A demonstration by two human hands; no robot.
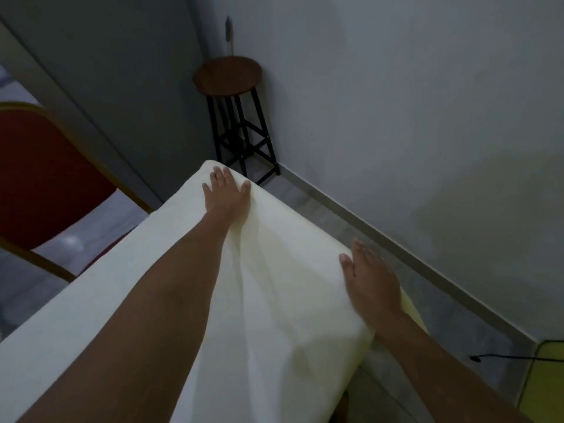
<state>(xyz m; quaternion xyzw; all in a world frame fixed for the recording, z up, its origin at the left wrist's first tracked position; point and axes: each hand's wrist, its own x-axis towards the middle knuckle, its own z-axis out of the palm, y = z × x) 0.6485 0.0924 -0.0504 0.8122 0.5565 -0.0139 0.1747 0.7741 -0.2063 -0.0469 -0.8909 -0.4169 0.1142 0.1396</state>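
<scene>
A white cloth (268, 270) covers a table or mattress that runs from the lower left to a far corner in the middle of the view. My left hand (225, 190) lies flat near that far corner, fingers spread and straight on the cloth. At the right edge my right hand (369, 279) presses flat on the cloth, slightly blurred. Long folds run through the fabric between the two hands. A pale yellow layer (412, 309) shows under the cloth beside my right wrist.
A round wooden stool (227, 76) on black legs stands in the room's corner beyond the cloth. A red chair (39, 181) with a gold frame is at the left. A black cable (503, 357) lies on the floor at the lower right, beside a yellow-green object (546, 380).
</scene>
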